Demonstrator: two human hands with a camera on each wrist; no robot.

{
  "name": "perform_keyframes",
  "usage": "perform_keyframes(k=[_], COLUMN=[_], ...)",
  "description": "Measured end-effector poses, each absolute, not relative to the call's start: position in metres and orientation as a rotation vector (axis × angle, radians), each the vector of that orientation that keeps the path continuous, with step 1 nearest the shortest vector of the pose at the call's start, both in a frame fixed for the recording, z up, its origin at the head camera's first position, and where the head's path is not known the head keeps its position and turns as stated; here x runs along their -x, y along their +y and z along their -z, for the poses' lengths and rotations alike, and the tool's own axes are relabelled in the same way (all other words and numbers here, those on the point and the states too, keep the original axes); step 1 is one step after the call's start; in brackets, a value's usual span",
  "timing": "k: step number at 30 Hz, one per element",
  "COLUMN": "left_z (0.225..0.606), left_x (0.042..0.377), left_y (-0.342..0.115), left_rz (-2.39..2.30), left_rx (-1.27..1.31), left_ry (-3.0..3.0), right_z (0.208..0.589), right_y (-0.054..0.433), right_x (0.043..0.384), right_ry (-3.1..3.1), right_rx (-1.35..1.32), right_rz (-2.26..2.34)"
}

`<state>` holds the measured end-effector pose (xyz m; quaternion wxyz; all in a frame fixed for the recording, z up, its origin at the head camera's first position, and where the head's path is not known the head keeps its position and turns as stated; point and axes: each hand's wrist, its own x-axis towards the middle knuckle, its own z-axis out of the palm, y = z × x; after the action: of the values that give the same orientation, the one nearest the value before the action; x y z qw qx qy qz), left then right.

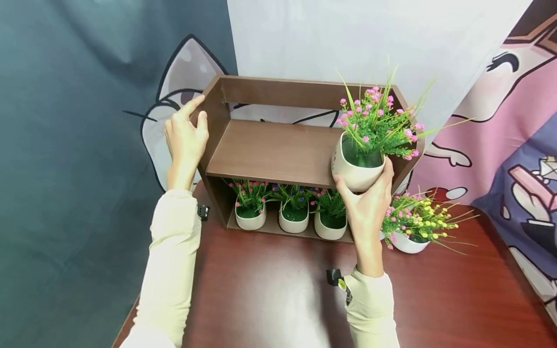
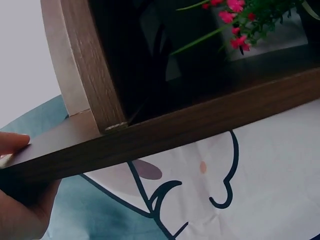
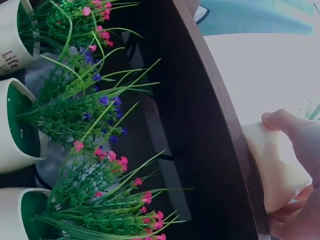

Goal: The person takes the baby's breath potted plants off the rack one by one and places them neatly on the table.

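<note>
A brown wooden two-tier shelf (image 1: pixel 274 150) stands on the table. My left hand (image 1: pixel 187 135) grips its left side panel (image 2: pixel 55 137), with the thumb on one face and the fingers on the other. In my right hand (image 1: pixel 367 203) is a white flower pot (image 1: pixel 354 169) with pink flowers and long grass blades, held between thumb and fingers at the right end of the upper tier. The right wrist view shows that pot (image 3: pixel 275 170) at the board's front edge. Along the lower tier stand potted flowers, a left one (image 1: pixel 250 220), a middle one (image 1: pixel 294 222) and a right one (image 1: pixel 330 227).
To the right of the shelf, more potted flowers with yellow and pink blooms (image 1: pixel 413 241) stand on the reddish-brown table (image 1: pixel 270 290). Behind hangs a cloth with cartoon figures (image 1: pixel 491 96), and a dark teal curtain (image 1: pixel 78 145) is on the left.
</note>
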<state>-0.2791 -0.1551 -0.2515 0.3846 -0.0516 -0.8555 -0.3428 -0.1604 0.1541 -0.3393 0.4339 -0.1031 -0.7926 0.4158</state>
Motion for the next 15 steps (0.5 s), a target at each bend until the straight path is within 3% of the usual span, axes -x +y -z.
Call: perform_keyframes(k=[15], left_z=[0.2518], left_x=[0.2794], left_y=[-0.1544], left_rz=[0.878], left_rx=[0.115], left_ry=[-2.168], right_z=[0.3393], right_y=[0.1516], right_x=[0.1567], right_ry=[-1.997], right_rx=[0.277], right_rz=[-1.054])
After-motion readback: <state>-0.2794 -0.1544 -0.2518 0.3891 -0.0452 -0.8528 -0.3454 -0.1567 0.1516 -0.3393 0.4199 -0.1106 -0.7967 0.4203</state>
